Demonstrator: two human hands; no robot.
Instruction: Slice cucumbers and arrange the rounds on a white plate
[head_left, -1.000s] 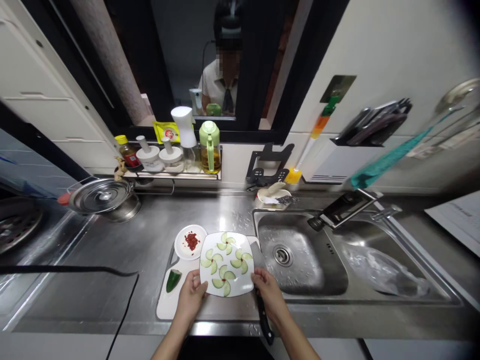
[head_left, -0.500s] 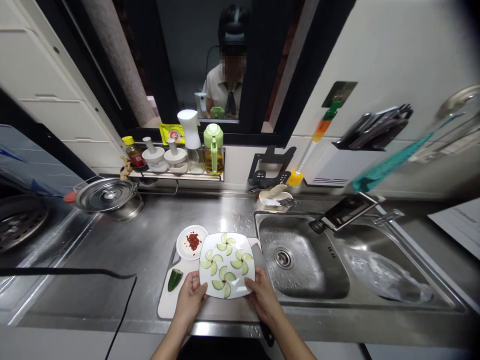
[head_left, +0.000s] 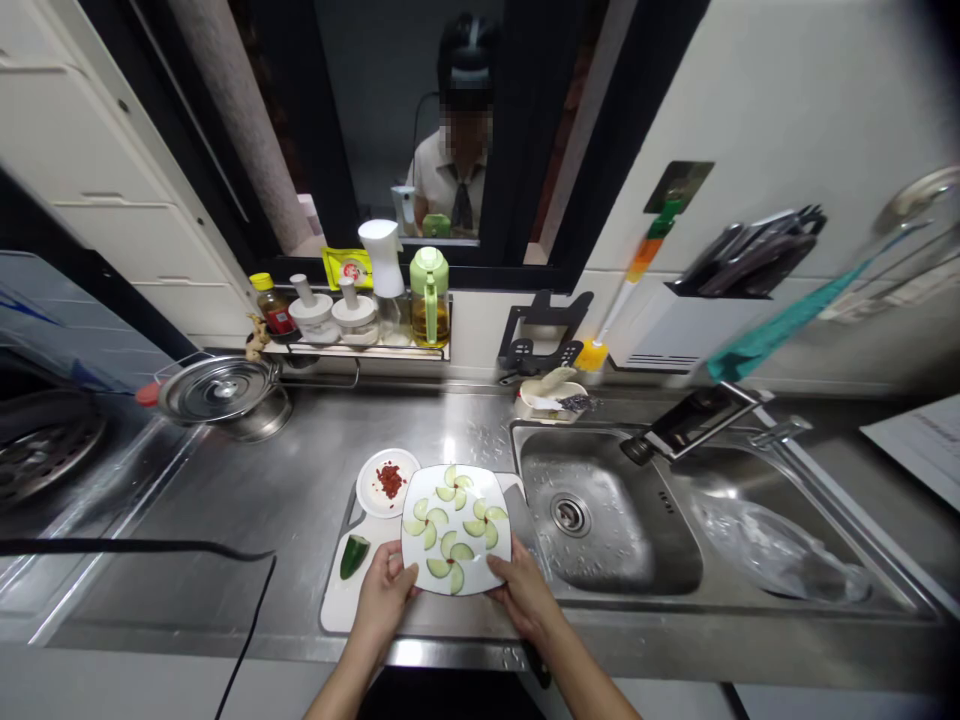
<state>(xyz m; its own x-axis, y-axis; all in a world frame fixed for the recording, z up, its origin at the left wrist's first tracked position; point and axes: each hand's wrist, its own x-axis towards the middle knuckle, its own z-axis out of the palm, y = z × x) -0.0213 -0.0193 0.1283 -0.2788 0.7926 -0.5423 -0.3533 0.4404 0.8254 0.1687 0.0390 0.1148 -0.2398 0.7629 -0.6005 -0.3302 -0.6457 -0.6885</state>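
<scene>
The left hand [head_left: 386, 590] and right hand [head_left: 527, 592] are closed on the near left and near right edges of a white plate [head_left: 491, 485], held between them above a cutting board [head_left: 342, 608] on the steel tabletop [head_left: 300, 475]. The plate carries 4 pinwheels of cucumber slices [head_left: 461, 551] (red at their centres). Near its upper left side, 1 small dish [head_left: 366, 488] holds red bits [head_left: 389, 481]; 1 cucumber piece [head_left: 354, 556] lies on the board, left of the left hand.
</scene>
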